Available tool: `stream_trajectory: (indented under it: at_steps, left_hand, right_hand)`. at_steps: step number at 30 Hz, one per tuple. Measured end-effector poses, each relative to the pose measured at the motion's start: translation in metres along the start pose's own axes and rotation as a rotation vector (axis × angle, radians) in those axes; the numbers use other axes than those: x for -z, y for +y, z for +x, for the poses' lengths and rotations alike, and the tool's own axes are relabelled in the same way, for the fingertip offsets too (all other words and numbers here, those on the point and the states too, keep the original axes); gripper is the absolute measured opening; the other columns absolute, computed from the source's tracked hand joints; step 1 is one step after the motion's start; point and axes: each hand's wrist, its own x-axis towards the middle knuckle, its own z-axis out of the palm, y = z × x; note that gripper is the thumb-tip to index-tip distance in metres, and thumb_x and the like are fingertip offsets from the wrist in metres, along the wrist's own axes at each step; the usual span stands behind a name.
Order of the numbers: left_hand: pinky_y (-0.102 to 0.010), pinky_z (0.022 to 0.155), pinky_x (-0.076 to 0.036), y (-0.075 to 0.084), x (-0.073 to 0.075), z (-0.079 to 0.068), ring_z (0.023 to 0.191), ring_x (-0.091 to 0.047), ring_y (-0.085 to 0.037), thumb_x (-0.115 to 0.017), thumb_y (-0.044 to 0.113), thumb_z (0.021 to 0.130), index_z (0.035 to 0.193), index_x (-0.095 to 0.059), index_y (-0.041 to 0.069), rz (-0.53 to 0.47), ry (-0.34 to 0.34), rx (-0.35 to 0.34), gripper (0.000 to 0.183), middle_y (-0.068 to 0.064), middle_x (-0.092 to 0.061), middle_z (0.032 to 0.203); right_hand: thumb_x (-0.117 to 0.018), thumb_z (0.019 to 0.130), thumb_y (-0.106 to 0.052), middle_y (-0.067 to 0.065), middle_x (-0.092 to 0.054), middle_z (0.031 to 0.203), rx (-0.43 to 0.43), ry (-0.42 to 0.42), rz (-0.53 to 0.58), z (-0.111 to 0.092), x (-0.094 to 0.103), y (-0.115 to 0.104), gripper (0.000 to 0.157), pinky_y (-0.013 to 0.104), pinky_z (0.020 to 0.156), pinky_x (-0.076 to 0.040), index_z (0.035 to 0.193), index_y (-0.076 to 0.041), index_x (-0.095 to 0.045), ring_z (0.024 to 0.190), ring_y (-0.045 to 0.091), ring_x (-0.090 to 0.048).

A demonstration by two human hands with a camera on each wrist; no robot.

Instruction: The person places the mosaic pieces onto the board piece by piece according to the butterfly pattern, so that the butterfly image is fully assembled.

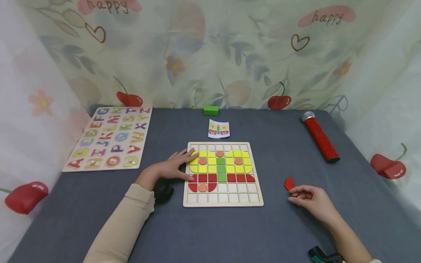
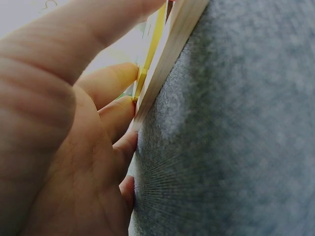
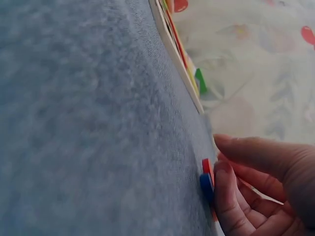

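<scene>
A wooden grid board (image 1: 223,202) lies mid-table, holding yellow, green, red and orange flat pieces in a butterfly-like pattern. My left hand (image 1: 174,165) rests spread on its left edge, the thumb by the red row and fingertips touching a yellow corner piece (image 1: 194,168). Off to the right of the board, red pieces (image 1: 289,183) lie on the cloth. Beside them is my right hand (image 1: 312,201), fingers loosely bent and index finger against them. Close up in the right wrist view, a blue piece (image 3: 205,186) sits by a red one; nothing shows between thumb and index fingertip.
Behind the board lies a small picture card (image 1: 218,129), with a green block (image 1: 211,110) farther back. An alphabet puzzle board (image 1: 108,138) occupies the left side. A red microphone (image 1: 320,137) lies at the back right. Patterned curtains (image 1: 213,54) enclose the table.
</scene>
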Motion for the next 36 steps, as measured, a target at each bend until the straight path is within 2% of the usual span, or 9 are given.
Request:
stream_trajectory:
  at_steps: [7,9,16,23,29,36]
  left_hand:
    - [-0.051,0.116,0.004,-0.0007,-0.0016,0.0021,0.145,0.005,-0.030,-0.070,0.046,0.079,0.150,-0.018,0.025,0.006,-0.013,-0.007,0.091,-0.002,-0.004,0.159]
    - [-0.051,0.116,0.004,-0.0006,-0.0017,0.0024,0.145,0.005,-0.030,-0.070,0.046,0.079,0.150,-0.018,0.024,0.003,-0.010,-0.007,0.091,-0.003,-0.004,0.159]
    - [-0.051,0.116,0.005,-0.0009,-0.0017,0.0026,0.145,0.006,-0.029,-0.070,0.045,0.079,0.150,-0.018,0.024,0.005,-0.014,-0.007,0.090,-0.003,-0.003,0.159]
    - [-0.051,0.116,0.004,-0.0006,-0.0016,0.0011,0.146,0.005,-0.029,-0.071,0.045,0.078,0.150,-0.018,0.025,-0.002,-0.009,0.010,0.091,-0.002,-0.004,0.159]
    - [-0.050,0.116,0.005,-0.0019,-0.0011,0.0009,0.146,0.006,-0.028,-0.070,0.045,0.079,0.150,-0.018,0.025,-0.004,-0.007,0.009,0.091,-0.002,-0.004,0.159]
    - [-0.051,0.116,0.004,-0.0027,-0.0004,0.0007,0.146,0.005,-0.028,-0.071,0.046,0.078,0.150,-0.019,0.025,-0.014,0.003,0.009,0.091,-0.002,-0.004,0.159]
  right_hand:
    - [-0.074,0.079,-0.019,0.007,-0.066,0.085,-0.035,0.053,-0.100,-0.0089,0.0022,0.0078,0.035,0.020,0.059,-0.051,0.104,0.004,-0.066,0.065,0.001,-0.057]
    - [-0.074,0.079,-0.018,0.007,-0.066,0.084,-0.023,0.062,-0.127,-0.0100,0.0020,0.0085,0.035,0.020,0.059,-0.051,0.105,0.003,-0.067,0.065,0.000,-0.057]
    - [-0.075,0.078,-0.018,0.006,-0.067,0.083,-0.020,0.061,-0.202,-0.0102,0.0007,0.0068,0.037,0.018,0.058,-0.050,0.105,0.006,-0.066,0.064,0.000,-0.055]
    - [-0.075,0.078,-0.017,0.006,-0.067,0.083,-0.021,0.044,-0.203,-0.0076,0.0007,0.0051,0.038,0.018,0.058,-0.049,0.105,0.008,-0.065,0.064,0.000,-0.055]
    - [-0.074,0.079,-0.016,0.005,-0.067,0.082,-0.017,0.039,-0.199,-0.0053,-0.0001,0.0037,0.033,0.019,0.058,-0.049,0.103,0.005,-0.066,0.064,0.000,-0.055]
    - [-0.073,0.079,-0.007,0.006,-0.065,0.084,0.059,0.024,-0.202,-0.0044,-0.0026,0.0021,0.024,0.019,0.057,-0.048,0.100,0.002,-0.064,0.064,0.000,-0.055]
